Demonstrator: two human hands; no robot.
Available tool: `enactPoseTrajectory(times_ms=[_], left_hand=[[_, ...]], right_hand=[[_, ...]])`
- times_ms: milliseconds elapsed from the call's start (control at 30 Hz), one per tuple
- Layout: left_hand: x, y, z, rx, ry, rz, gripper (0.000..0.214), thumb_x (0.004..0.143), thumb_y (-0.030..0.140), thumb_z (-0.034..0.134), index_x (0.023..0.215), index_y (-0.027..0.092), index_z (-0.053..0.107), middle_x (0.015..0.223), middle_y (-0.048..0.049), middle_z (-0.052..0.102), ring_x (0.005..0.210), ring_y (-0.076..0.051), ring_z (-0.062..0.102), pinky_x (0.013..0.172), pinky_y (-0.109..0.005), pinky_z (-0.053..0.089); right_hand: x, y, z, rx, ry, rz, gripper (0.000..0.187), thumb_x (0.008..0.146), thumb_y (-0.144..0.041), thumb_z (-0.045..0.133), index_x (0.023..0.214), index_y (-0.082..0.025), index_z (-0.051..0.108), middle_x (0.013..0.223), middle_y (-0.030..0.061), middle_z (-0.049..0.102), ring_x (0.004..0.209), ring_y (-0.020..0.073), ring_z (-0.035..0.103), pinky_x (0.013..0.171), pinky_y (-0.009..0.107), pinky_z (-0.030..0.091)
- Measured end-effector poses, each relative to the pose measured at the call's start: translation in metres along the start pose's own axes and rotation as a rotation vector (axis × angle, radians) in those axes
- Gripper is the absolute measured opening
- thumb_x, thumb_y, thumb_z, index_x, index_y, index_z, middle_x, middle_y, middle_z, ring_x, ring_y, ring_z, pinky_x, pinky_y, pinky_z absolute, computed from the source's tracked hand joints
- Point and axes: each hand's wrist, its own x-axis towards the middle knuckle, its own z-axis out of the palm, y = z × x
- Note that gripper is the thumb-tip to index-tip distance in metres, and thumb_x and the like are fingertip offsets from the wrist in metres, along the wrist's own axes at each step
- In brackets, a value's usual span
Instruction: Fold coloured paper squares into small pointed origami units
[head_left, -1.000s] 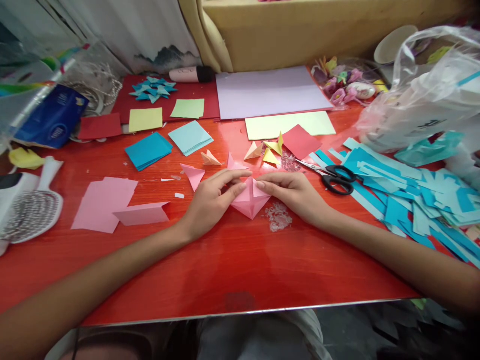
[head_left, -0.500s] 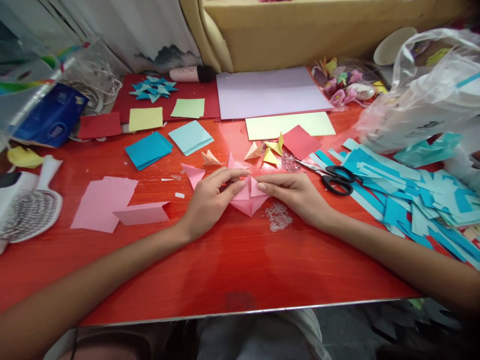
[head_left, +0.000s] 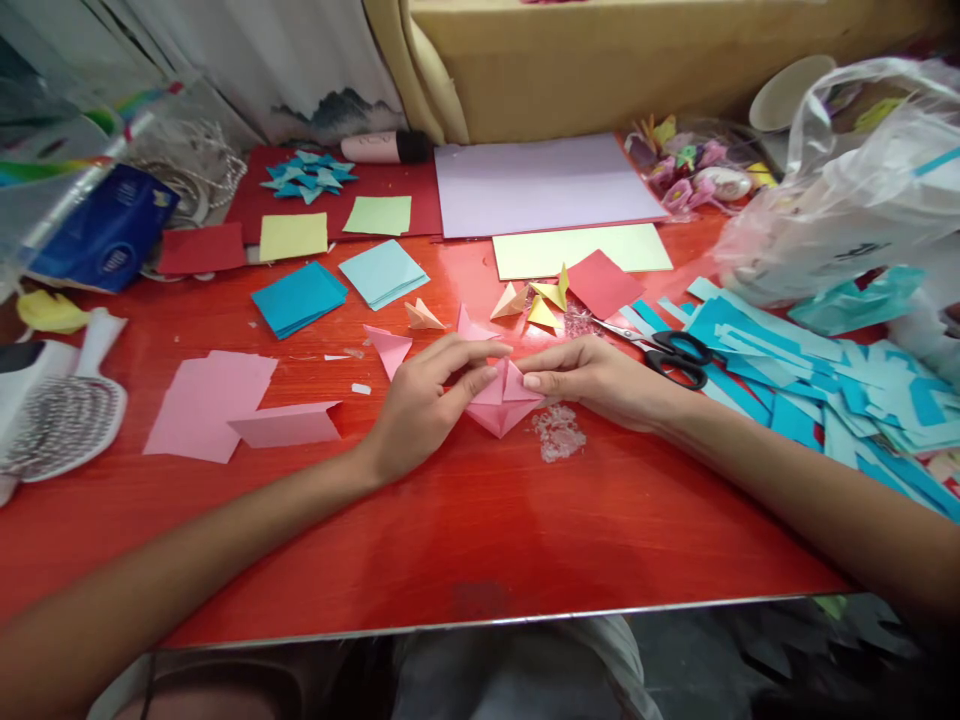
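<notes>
A pink folded paper [head_left: 502, 408] is held over the red table [head_left: 480, 540], its lower edge coming to a point toward me. My left hand [head_left: 427, 395] pinches its left side between thumb and fingers. On the opposite side, my right hand [head_left: 592, 380] grips it, thumb on the front face. Fingers cover part of its upper folds. Just beyond my left hand lie a pink folded piece [head_left: 388, 350] and another pink point of paper [head_left: 472, 325]. Peach [head_left: 424, 315] and yellow folded pieces [head_left: 546, 313] rest farther back.
Black-handled scissors [head_left: 675, 358] lie right of my right hand, beside a heap of blue paper strips [head_left: 810, 375]. Pink sheets [head_left: 202, 405] and a hairbrush [head_left: 67, 420] are at left. Blue squares [head_left: 298, 298] sit behind. A plastic bag [head_left: 840, 220] stands at far right.
My right hand has shifted slightly, its wrist turned and fingers straighter along the paper's right edge. The pink folded paper has moved a little right and nearer me.
</notes>
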Motion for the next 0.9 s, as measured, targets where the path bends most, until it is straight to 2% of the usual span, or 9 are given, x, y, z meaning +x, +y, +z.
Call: enactPoseTrajectory(times_ms=[300,700,800,900], left_hand=[[-0.0005,-0.0004,0.0003,0.007,-0.013,0.020,0.020,0.087,0.021,0.051,0.103,0.020,0.062,0.088,-0.0006,0.061,0.081,-0.010,0.055,0.073,-0.021,0.043],[-0.0012,-0.0001,0.0008,0.019,-0.006,0.008,0.020,0.087,0.023,0.051,0.104,0.021,0.062,0.088,-0.0004,0.061,0.081,-0.010,0.055,0.073,-0.021,0.043],[0.0000,-0.0002,0.0010,-0.025,0.014,-0.063,0.022,0.088,0.026,0.050,0.105,0.022,0.062,0.096,-0.0015,0.063,0.089,-0.012,0.056,0.078,-0.023,0.044],[0.0014,-0.0006,0.0008,-0.086,0.023,-0.148,0.024,0.088,0.026,0.047,0.107,0.022,0.062,0.104,-0.0025,0.062,0.096,-0.014,0.055,0.083,-0.025,0.043]], right_hand=[[0.0009,-0.0029,-0.0006,-0.024,-0.085,0.013,0.030,0.080,-0.024,0.063,0.110,-0.019,0.066,0.094,0.0040,0.072,0.087,0.0145,0.066,0.082,0.028,0.050],[0.0017,0.0015,-0.0003,-0.006,-0.046,-0.010,0.029,0.079,-0.027,0.063,0.106,-0.017,0.068,0.091,0.0048,0.070,0.083,0.0146,0.065,0.082,0.031,0.049],[0.0028,0.0037,0.0002,0.002,0.001,-0.040,0.041,0.077,-0.024,0.066,0.117,-0.018,0.060,0.092,0.0042,0.069,0.083,0.0144,0.064,0.080,0.030,0.049],[0.0040,0.0042,0.0027,-0.002,-0.001,-0.055,0.058,0.071,-0.014,0.070,0.126,-0.020,0.051,0.088,0.0006,0.067,0.082,0.0118,0.063,0.076,0.026,0.048]])
